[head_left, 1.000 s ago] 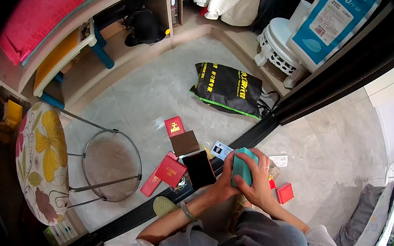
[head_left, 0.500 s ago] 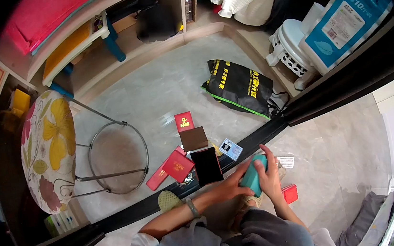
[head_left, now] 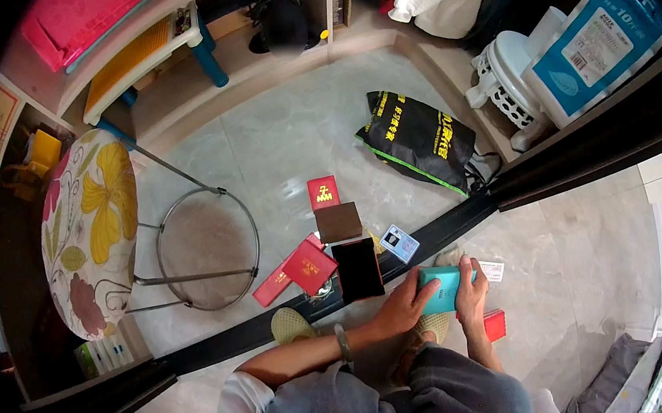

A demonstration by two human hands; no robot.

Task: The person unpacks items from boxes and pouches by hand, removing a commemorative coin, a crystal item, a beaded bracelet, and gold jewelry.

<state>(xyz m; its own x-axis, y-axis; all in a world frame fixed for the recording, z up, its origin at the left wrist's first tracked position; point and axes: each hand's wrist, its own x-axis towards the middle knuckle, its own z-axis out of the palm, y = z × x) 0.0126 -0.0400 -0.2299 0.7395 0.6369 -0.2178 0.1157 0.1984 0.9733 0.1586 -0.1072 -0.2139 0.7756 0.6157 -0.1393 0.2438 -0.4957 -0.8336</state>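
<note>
A teal box [head_left: 441,289] is held between both hands above the floor. My left hand [head_left: 402,307] grips its left side, thumb across the front. Around its right edge my right hand [head_left: 471,295] is closed. Left of them stands an open box with a black inside [head_left: 358,270], and a brown box [head_left: 338,223] lies just beyond it. Two red boxes [head_left: 309,267] overlap on the left, and a red box with gold characters [head_left: 323,192] lies farther off. A blue-and-white card [head_left: 399,244] rests by the dark floor strip.
A floral stool [head_left: 100,231] is at the left. A black bag with yellow lettering [head_left: 419,142] lies on the floor, near a white stool [head_left: 506,67] and a blue package [head_left: 600,41]. Another red box [head_left: 494,325] and a white paper [head_left: 493,271] lie at the right.
The teal box has turned from upright to a flatter, sideways position, and my right hand's raised finger has closed onto it. The whole view has shifted, with the floor items appearing farther right.
</note>
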